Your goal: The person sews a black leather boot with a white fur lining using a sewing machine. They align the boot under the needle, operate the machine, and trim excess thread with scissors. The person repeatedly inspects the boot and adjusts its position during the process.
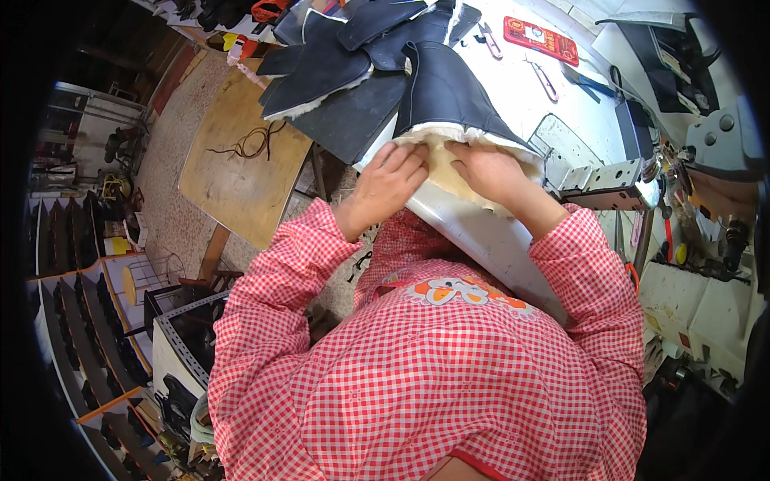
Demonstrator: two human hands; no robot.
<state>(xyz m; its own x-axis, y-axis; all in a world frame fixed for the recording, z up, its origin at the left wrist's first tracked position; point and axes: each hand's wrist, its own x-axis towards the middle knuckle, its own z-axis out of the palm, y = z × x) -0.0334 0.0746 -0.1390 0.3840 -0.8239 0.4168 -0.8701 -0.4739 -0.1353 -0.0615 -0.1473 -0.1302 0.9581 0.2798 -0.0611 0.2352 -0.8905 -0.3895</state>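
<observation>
On the white worktable lies a black leather boot upper (453, 88) with a cream fleece lining (439, 160), its wide open end toward me. My left hand (389, 178) has its fingers curled on the left part of the fleecy edge. At the right part of that edge, my right hand (491, 170) is closed on the lining, with its fingertips partly hidden in the fleece. Left of and beyond the upper, several similar black fleece-lined pieces (325, 72) lie in an overlapping pile.
A sewing machine (613, 183) stands close on the right. Farther back lie pink thread snips (545, 82), blue-handled scissors (589, 82) and a red packet (540, 42). A wooden board (224, 172) with a dark looped cord (253, 146) is on the left. Shelves (88, 345) hold dark items.
</observation>
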